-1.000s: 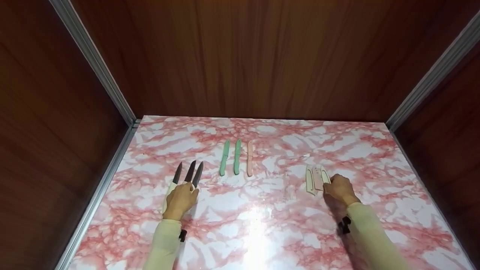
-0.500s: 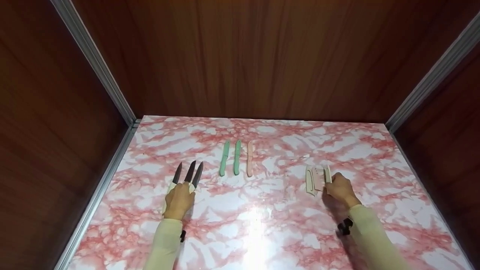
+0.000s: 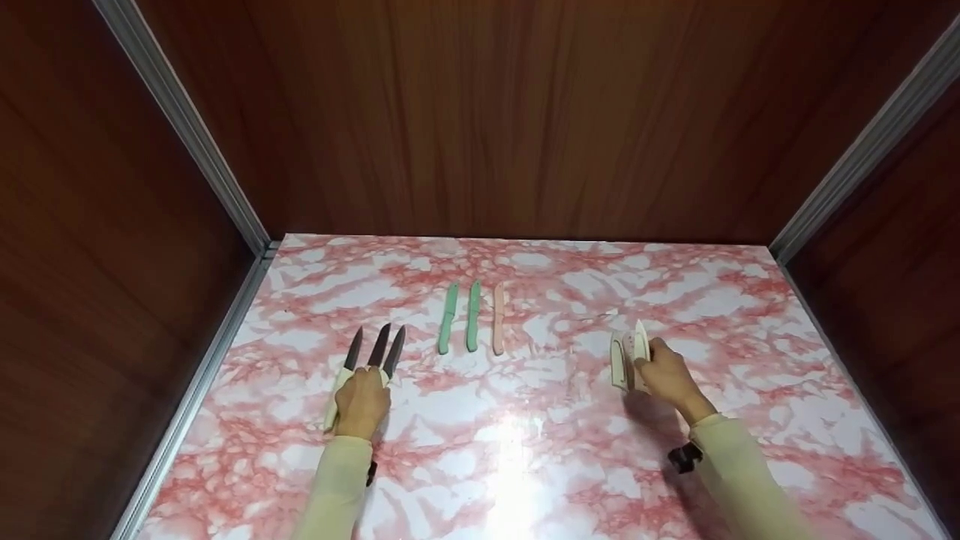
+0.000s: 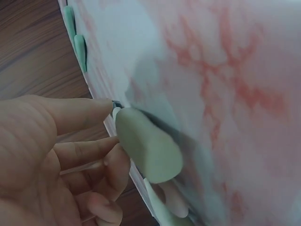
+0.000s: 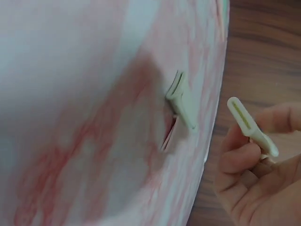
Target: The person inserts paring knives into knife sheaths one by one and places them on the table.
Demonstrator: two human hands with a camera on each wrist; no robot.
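Sheath point(image 3: 641, 343) is rising, pinched in right hand point(image 3: 670, 375), clearing neighbours point(image 5: 186, 107) alongside; left hand point(image 3: 362, 403) is gripping a knife point(image 4: 148, 147).

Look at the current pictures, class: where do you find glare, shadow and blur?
Head view: a bright glare streak at the near middle of the table, a dark shadow below the right hand; left wrist view: dim, shadow behind the knife; right wrist view: broad, soft-edged shadow, table's marbling blurred.

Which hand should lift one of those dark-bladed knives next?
Probably the left hand: its fingers pinch a pale knife handle. The right hand is farther off and holds a whitish sheath.
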